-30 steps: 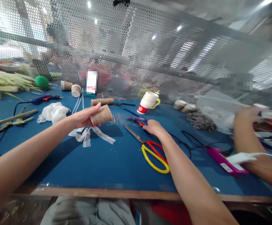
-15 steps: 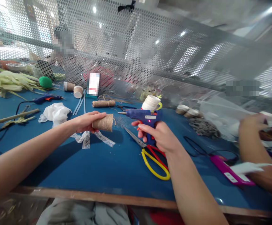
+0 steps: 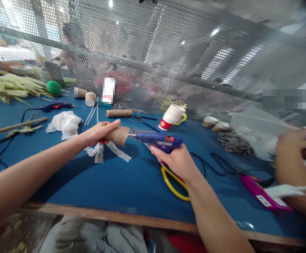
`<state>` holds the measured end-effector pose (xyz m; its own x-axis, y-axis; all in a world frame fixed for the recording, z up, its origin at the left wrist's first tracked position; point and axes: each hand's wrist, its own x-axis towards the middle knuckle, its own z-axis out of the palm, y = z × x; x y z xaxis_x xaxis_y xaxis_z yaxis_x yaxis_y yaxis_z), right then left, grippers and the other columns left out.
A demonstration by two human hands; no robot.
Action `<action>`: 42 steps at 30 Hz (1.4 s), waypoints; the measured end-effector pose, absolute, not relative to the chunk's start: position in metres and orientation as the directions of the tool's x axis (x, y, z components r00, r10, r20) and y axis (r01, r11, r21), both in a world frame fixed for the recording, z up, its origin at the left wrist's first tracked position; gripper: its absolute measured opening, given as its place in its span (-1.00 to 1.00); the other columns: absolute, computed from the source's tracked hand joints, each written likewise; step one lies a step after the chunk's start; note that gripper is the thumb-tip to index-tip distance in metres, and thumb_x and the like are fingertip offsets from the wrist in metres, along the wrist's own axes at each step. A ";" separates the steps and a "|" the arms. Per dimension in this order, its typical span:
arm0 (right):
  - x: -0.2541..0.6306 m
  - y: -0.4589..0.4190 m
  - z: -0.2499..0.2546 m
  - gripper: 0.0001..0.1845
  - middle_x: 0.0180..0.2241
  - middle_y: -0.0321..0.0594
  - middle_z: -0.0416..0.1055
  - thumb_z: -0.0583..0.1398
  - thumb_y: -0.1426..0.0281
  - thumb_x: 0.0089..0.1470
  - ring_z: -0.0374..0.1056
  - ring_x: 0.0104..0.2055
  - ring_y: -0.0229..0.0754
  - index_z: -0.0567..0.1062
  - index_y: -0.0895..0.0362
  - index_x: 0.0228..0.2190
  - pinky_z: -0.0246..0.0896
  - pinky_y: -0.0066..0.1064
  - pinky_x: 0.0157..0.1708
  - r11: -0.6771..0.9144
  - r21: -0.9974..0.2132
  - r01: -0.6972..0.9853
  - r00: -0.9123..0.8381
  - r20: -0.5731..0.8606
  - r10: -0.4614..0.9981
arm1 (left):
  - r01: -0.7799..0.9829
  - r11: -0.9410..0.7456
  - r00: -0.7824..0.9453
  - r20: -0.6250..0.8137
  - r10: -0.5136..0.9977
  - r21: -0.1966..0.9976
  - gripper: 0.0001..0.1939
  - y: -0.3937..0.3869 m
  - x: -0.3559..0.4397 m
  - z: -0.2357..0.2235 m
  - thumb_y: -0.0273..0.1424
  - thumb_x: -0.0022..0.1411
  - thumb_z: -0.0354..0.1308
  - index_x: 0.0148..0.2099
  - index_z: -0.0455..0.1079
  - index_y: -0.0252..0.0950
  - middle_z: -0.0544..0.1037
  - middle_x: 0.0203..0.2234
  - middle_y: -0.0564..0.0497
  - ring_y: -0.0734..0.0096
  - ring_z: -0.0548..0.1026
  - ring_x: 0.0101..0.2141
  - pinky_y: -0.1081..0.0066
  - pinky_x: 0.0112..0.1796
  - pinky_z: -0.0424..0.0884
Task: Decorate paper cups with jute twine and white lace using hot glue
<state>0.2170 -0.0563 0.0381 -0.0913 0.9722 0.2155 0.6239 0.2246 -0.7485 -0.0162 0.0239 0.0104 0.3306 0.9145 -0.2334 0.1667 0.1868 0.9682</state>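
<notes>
In my head view, the left hand (image 3: 102, 132) holds a twine-wrapped cup (image 3: 118, 136) tilted on its side above the blue table (image 3: 102, 189). My right hand (image 3: 175, 158) grips a blue glue gun (image 3: 157, 140), its nozzle at the cup's right end. Below the gun lie yellow-handled scissors (image 3: 172, 186), partly hidden; white lace ribbon (image 3: 99, 153) lies under the left hand, and stacked paper cups (image 3: 171, 117) lean behind the gun.

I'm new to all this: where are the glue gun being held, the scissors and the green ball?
Held glue gun (image 3: 153, 138): head view, on its blue body.
Scissors (image 3: 178, 196): head view, on the yellow handle loop.
Green ball (image 3: 53, 87): head view, on its middle.
</notes>
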 end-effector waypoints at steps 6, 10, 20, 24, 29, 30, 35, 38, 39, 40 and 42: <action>0.216 -0.057 0.036 -0.64 -0.78 -0.34 0.24 0.20 0.25 -0.08 0.17 -0.71 -0.34 0.28 0.13 -0.75 0.14 -0.46 -0.64 0.228 -0.708 0.668 -0.084 0.233 0.969 | 0.173 0.195 0.323 -0.243 0.915 0.965 -0.52 0.023 -0.015 0.012 0.05 0.09 0.03 -0.25 0.30 -0.30 0.21 -0.68 0.12 0.63 0.16 -0.77 0.50 -0.70 -0.10; 0.215 -0.057 0.035 -0.63 -0.79 -0.35 0.23 0.21 0.24 -0.08 0.15 -0.72 -0.34 0.27 0.13 -0.75 0.13 -0.46 -0.65 0.214 -0.706 0.675 -0.064 0.234 0.970 | 0.186 0.205 0.316 -0.256 0.914 0.961 -0.53 0.022 -0.014 0.013 0.03 0.10 0.02 -0.24 0.30 -0.30 0.21 -0.68 0.13 0.64 0.16 -0.76 0.51 -0.70 -0.09; 0.215 -0.055 0.037 -0.64 -0.79 -0.34 0.23 0.20 0.23 -0.09 0.15 -0.73 -0.35 0.28 0.14 -0.74 0.13 -0.47 -0.67 0.185 -0.722 0.667 -0.042 0.211 0.977 | 0.211 0.165 0.343 -0.231 0.910 0.963 -0.50 0.023 -0.016 0.009 0.06 0.10 -0.02 -0.22 0.31 -0.30 0.20 -0.66 0.12 0.64 0.17 -0.76 0.52 -0.72 -0.07; 0.215 -0.055 0.036 -0.68 -0.78 -0.33 0.25 0.19 0.23 -0.08 0.17 -0.72 -0.34 0.34 0.16 -0.69 0.16 -0.47 -0.65 0.186 -0.728 0.660 -0.084 0.175 0.981 | 0.193 0.193 0.350 -0.252 0.903 0.962 -0.50 0.023 -0.016 0.010 0.07 0.10 -0.02 -0.23 0.29 -0.29 0.20 -0.67 0.13 0.63 0.17 -0.76 0.53 -0.71 -0.09; 0.215 -0.054 0.035 -0.68 -0.77 -0.32 0.26 0.18 0.23 -0.07 0.18 -0.71 -0.34 0.35 0.16 -0.69 0.18 -0.46 -0.64 0.192 -0.741 0.643 -0.096 0.171 0.981 | 0.186 0.220 0.355 -0.274 0.894 0.958 -0.48 0.022 -0.015 0.013 0.07 0.10 -0.01 -0.17 0.30 -0.29 0.24 -0.67 0.11 0.62 0.19 -0.76 0.52 -0.71 -0.09; 0.215 -0.053 0.035 -0.68 -0.77 -0.32 0.26 0.18 0.23 -0.06 0.18 -0.71 -0.34 0.34 0.16 -0.69 0.18 -0.46 -0.64 0.194 -0.748 0.635 -0.088 0.180 0.980 | 0.185 0.216 0.360 -0.270 0.893 0.959 -0.48 0.021 -0.015 0.014 0.07 0.10 -0.01 -0.17 0.30 -0.30 0.24 -0.67 0.11 0.62 0.18 -0.76 0.52 -0.71 -0.09; 0.216 -0.053 0.034 -0.70 -0.77 -0.34 0.26 0.19 0.24 -0.06 0.19 -0.71 -0.34 0.37 0.17 -0.66 0.17 -0.46 -0.65 0.196 -0.771 0.606 -0.078 0.187 0.979 | 0.192 0.173 0.378 -0.236 0.895 0.966 -0.49 0.020 -0.015 0.013 0.05 0.11 -0.02 -0.15 0.33 -0.29 0.24 -0.67 0.11 0.63 0.17 -0.76 0.52 -0.71 -0.07; 0.217 -0.054 0.034 -0.68 -0.78 -0.33 0.24 0.20 0.24 -0.07 0.24 -0.68 -0.30 0.34 0.14 -0.70 0.19 -0.46 -0.63 0.185 -0.763 0.620 -0.117 0.143 0.983 | 0.197 0.165 0.379 -0.231 0.896 0.966 -0.50 0.021 -0.015 0.011 0.05 0.12 -0.02 -0.17 0.33 -0.29 0.24 -0.68 0.11 0.62 0.18 -0.76 0.52 -0.71 -0.07; 0.217 -0.055 0.034 -0.67 -0.78 -0.32 0.25 0.20 0.24 -0.07 0.24 -0.67 -0.29 0.33 0.14 -0.71 0.19 -0.46 -0.62 0.184 -0.762 0.621 -0.125 0.136 0.983 | 0.192 0.161 0.382 -0.225 0.896 0.968 -0.50 0.021 -0.015 0.010 0.05 0.12 -0.02 -0.18 0.33 -0.30 0.23 -0.67 0.11 0.62 0.18 -0.75 0.52 -0.71 -0.07; 0.218 -0.055 0.034 -0.67 -0.78 -0.32 0.25 0.20 0.24 -0.06 0.24 -0.67 -0.30 0.33 0.14 -0.71 0.19 -0.46 -0.62 0.187 -0.762 0.620 -0.124 0.140 0.982 | 0.186 0.155 0.386 -0.217 0.897 0.970 -0.50 0.021 -0.015 0.010 0.05 0.12 -0.02 -0.19 0.33 -0.30 0.23 -0.67 0.11 0.62 0.18 -0.75 0.52 -0.71 -0.07; 0.217 -0.054 0.034 -0.68 -0.77 -0.33 0.26 0.19 0.24 -0.05 0.20 -0.69 -0.33 0.35 0.15 -0.68 0.18 -0.47 -0.63 0.196 -0.766 0.612 -0.103 0.168 0.980 | 0.175 0.135 0.394 -0.195 0.898 0.975 -0.50 0.020 -0.015 0.009 0.05 0.12 -0.02 -0.18 0.33 -0.30 0.23 -0.66 0.11 0.62 0.17 -0.75 0.52 -0.71 -0.07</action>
